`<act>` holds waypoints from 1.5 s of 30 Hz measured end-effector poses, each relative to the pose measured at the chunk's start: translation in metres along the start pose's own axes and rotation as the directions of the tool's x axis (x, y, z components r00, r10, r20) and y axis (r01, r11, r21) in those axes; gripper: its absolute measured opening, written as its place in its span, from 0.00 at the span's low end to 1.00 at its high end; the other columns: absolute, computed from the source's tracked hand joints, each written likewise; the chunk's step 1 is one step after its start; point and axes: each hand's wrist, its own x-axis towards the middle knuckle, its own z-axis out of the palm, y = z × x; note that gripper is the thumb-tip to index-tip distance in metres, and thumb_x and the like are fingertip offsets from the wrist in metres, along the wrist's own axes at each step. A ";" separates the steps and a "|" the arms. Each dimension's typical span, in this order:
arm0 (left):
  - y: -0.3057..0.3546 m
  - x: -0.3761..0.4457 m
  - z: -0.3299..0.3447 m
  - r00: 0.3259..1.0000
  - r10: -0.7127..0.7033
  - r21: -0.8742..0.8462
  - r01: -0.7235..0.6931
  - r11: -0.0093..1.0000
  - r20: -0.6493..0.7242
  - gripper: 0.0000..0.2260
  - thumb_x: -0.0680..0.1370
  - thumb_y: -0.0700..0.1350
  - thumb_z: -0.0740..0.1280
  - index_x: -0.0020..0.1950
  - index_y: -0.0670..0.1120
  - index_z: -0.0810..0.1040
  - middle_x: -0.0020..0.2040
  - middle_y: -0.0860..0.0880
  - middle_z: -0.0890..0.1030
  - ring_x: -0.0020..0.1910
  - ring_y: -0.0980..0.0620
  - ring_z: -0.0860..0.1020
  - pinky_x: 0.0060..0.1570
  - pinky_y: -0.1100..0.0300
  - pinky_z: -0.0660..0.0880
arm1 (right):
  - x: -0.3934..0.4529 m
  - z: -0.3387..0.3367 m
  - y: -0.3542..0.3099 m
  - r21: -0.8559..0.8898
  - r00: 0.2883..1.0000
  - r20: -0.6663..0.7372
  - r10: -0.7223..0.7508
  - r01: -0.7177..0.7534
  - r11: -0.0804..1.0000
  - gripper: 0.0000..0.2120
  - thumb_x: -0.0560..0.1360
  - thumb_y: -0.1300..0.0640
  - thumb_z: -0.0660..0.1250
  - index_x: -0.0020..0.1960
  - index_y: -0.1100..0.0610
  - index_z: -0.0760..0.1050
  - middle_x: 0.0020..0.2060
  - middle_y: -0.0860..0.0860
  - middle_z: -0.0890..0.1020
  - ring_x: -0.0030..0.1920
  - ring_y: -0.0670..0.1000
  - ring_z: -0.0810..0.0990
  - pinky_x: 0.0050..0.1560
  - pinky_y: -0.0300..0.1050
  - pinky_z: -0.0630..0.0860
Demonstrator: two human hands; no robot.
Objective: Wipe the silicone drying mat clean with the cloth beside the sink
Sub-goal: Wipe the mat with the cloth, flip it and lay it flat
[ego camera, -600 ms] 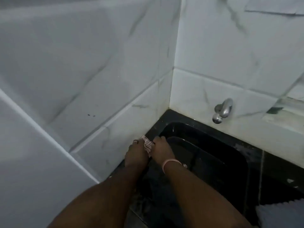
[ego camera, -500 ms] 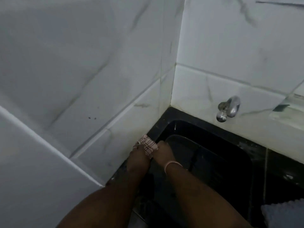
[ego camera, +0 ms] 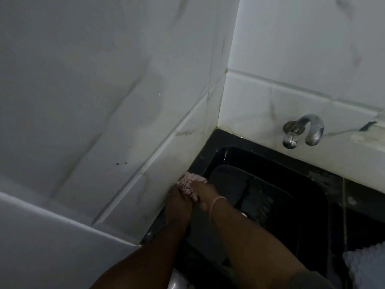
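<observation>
Both hands meet at the left rim of the black sink point(ego camera: 210, 151), tight against the tiled side wall point(ego camera: 104, 101). The left hand point(ego camera: 179, 203) and right hand point(ego camera: 203, 196) each grip the checked cloth point(ego camera: 188, 183), bunched between them — fingers curled into it, the hands touching. The cloth's free end pokes up past the knuckles and brushes the wall's lowest tile.

A dark grey mat point(ego camera: 233, 184) lies inside the basin, just right of the hands; its rounded far corner shows, the near part hidden under the right forearm. A pink band point(ego camera: 216, 202) circles the right wrist.

The chrome tap point(ego camera: 302, 130) juts from the back wall point(ego camera: 312, 59) above the basin's far edge, well apart from the hands. A pale textured thing point(ego camera: 366, 265) lies at the lower right, cut off by the frame; what it is I cannot tell.

On the left the wall leaves no room. To the right the basin opens wide and dark, with wet streaks on its rim — only the tap overhangs it
</observation>
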 end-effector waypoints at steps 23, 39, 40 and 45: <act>0.134 -0.121 0.152 0.664 0.010 -0.384 0.420 0.822 0.748 0.12 0.81 0.45 0.69 0.59 0.38 0.81 0.48 0.37 0.86 0.47 0.38 0.86 0.51 0.42 0.83 | -0.125 -0.284 0.007 0.167 0.951 -0.214 -0.225 0.262 0.950 0.27 0.74 0.47 0.76 0.64 0.65 0.79 0.57 0.65 0.83 0.59 0.65 0.82 0.66 0.65 0.75; 0.191 -0.327 0.334 0.553 0.047 -0.077 0.032 0.997 0.832 0.10 0.82 0.33 0.63 0.58 0.40 0.82 0.50 0.40 0.85 0.48 0.45 0.83 0.42 0.57 0.82 | -0.238 -0.538 0.072 0.022 0.782 -0.510 -0.358 0.428 0.904 0.11 0.81 0.55 0.67 0.62 0.57 0.81 0.54 0.53 0.87 0.54 0.52 0.86 0.60 0.52 0.81; 0.190 -0.341 0.349 0.551 0.054 -0.079 0.020 0.997 0.833 0.10 0.82 0.35 0.63 0.60 0.40 0.82 0.52 0.41 0.85 0.50 0.45 0.83 0.46 0.56 0.82 | -0.244 -0.554 0.078 0.013 0.753 -0.554 -0.355 0.434 0.901 0.11 0.81 0.55 0.68 0.61 0.57 0.81 0.54 0.53 0.87 0.54 0.52 0.86 0.59 0.51 0.82; 0.200 -0.406 0.405 0.482 0.042 -0.017 -0.056 0.998 0.875 0.12 0.83 0.39 0.64 0.65 0.41 0.80 0.57 0.43 0.84 0.53 0.45 0.83 0.57 0.48 0.81 | -0.266 -0.623 0.100 -0.056 0.537 -0.772 -0.339 0.474 0.879 0.05 0.80 0.63 0.67 0.56 0.61 0.79 0.49 0.54 0.84 0.49 0.51 0.83 0.44 0.34 0.79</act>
